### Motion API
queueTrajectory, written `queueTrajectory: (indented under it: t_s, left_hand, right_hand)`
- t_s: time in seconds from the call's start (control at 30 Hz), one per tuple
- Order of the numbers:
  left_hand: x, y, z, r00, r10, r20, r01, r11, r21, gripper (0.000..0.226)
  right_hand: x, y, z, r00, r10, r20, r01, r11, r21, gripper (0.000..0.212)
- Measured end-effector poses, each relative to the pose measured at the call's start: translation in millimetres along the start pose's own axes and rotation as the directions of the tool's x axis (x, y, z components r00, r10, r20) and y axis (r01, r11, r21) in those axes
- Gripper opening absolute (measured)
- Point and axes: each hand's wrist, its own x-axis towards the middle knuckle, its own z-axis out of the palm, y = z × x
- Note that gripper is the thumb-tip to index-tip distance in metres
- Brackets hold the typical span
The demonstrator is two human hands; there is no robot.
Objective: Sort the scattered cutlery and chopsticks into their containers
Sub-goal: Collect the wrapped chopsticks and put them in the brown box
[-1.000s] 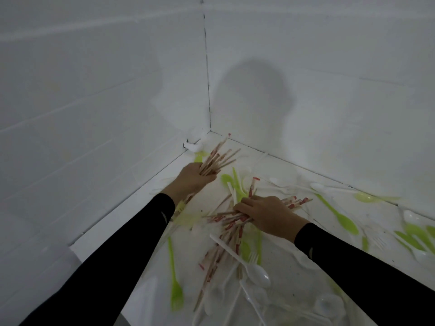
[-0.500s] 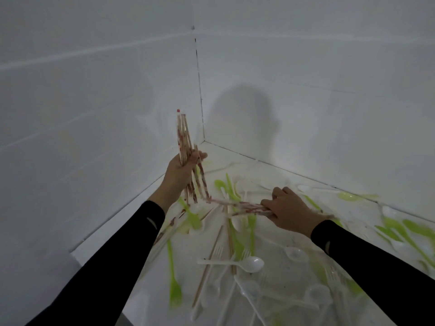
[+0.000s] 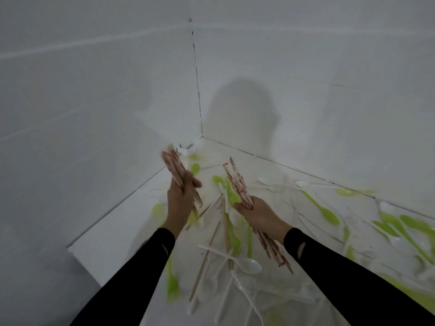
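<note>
While held over surface (image 3: 110,245): left hand (image 3: 182,203) fisted around chopstick bundle (image 3: 174,168), right hand (image 3: 261,215) gripping second bundle (image 3: 235,182), tops leaning left.

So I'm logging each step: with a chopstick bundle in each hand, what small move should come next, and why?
Probably pass the right bundle from the right hand into the left hand beside the left bundle, making one grip. Both hands are full, no container is in view, and loose chopsticks lie on the white surface.
</note>
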Motion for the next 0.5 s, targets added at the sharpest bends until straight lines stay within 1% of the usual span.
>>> queueTrajectory:
  t_s: [0.07,0.13,0.2,0.23,0.3,0.37,0.43,0.47,0.5]
  left_hand:
    - [11.7,18.5,-8.7,0.998,0.021,-0.067,-0.028,0.994,-0.101,0.019]
    - [23.6,30.5,-21.5,0.992,-0.008,-0.122,-0.013,0.985,-0.175,0.017]
    - [29.2,32.7,-37.7,0.987,-0.050,-0.154,0.025,0.987,-0.160,0.020]
    - [29.9,30.8,-46.0,0.986,-0.069,-0.152,0.049,0.990,-0.130,0.021]
    - [26.4,21.2,-62.6,0.989,-0.112,-0.099,0.112,0.994,-0.001,0.023]
    - [20.2,6.0,-77.3,0.980,-0.200,-0.015,0.200,0.968,0.155,0.021]
    - [13.1,-11.7,-89.6,0.952,-0.300,0.058,0.267,0.909,0.321,0.020]
    - [10.0,-20.6,-94.8,0.939,-0.334,0.086,0.271,0.868,0.416,0.020]
    - [6.8,-28.0,-98.4,0.930,-0.348,0.116,0.241,0.817,0.523,0.021]
  right_hand:
    - [5.1,-1.0,15.9,1.000,0.004,-0.020,-0.006,0.996,-0.092,0.030]
    - [10.3,-1.5,30.5,0.999,-0.013,-0.034,0.005,0.972,-0.234,0.025]
    - [12.6,-1.6,41.6,1.000,-0.005,-0.030,-0.006,0.939,-0.345,0.022]
    - [13.6,-1.6,45.6,0.999,0.002,-0.032,-0.014,0.923,-0.386,0.026]
    - [14.0,-2.5,50.4,0.999,0.011,-0.034,-0.025,0.888,-0.459,0.034]
    - [15.5,-4.3,52.3,0.999,0.017,-0.043,-0.036,0.869,-0.494,0.035]
    - [16.9,-5.7,51.3,0.998,0.034,-0.045,-0.052,0.867,-0.496,0.032]
    - [17.3,-6.5,49.8,0.998,0.038,-0.052,-0.058,0.878,-0.475,0.030]
    - [18.5,-5.6,47.4,0.997,0.044,-0.063,-0.067,0.900,-0.430,0.028]
